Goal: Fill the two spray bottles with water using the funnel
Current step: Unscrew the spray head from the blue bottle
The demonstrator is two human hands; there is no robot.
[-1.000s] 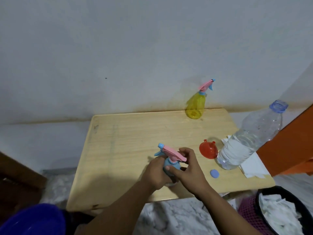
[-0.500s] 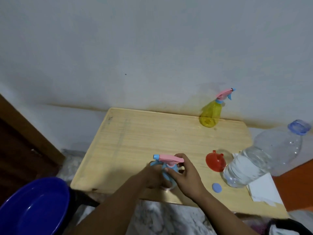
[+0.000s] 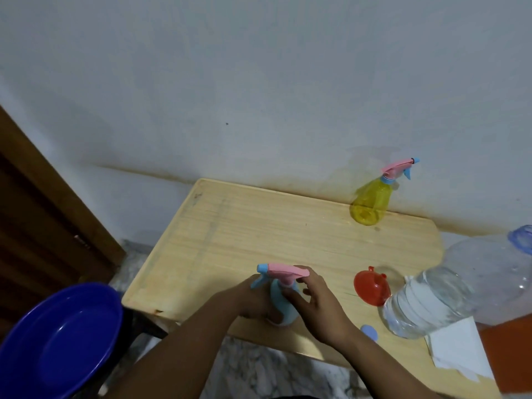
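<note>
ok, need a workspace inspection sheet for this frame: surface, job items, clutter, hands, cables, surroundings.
Surface: wooden table, stained near front edge.
Job's things: blue spray bottle, head on; yellow spray bottle by wall; red funnel; large water bottle, uncapped, partly full.
Clutter: blue cap; white paper.
Hands: left hand holds blue bottle's body; right hand at its neck.
Cables: nothing seen.
Surroundings: blue basin, wall.

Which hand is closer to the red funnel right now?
Right. The right hand is at the blue spray bottle, on the side facing the red funnel; the left hand holds the bottle's far side.
</note>
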